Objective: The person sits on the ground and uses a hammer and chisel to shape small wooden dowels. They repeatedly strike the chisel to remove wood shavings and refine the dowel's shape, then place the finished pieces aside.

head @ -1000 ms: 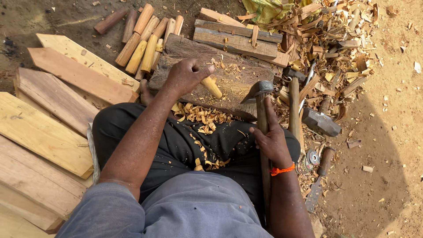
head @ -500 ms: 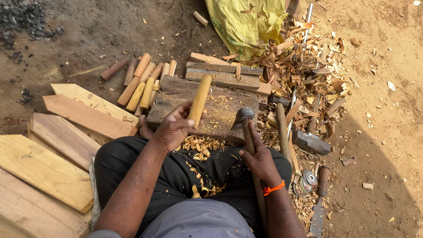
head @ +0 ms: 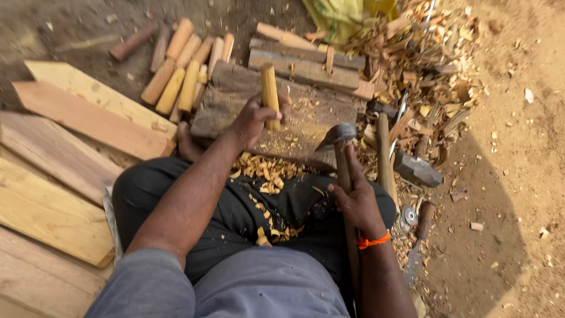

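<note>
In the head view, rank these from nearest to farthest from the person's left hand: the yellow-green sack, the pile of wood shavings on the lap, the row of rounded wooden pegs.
Measured from the left hand, which grips an upright wooden peg:
1. Pile of wood shavings, just below the hand, on the lap.
2. Row of rounded wooden pegs, up and to the left, on the ground.
3. Yellow-green sack, at the top edge, right of the hand.
</note>
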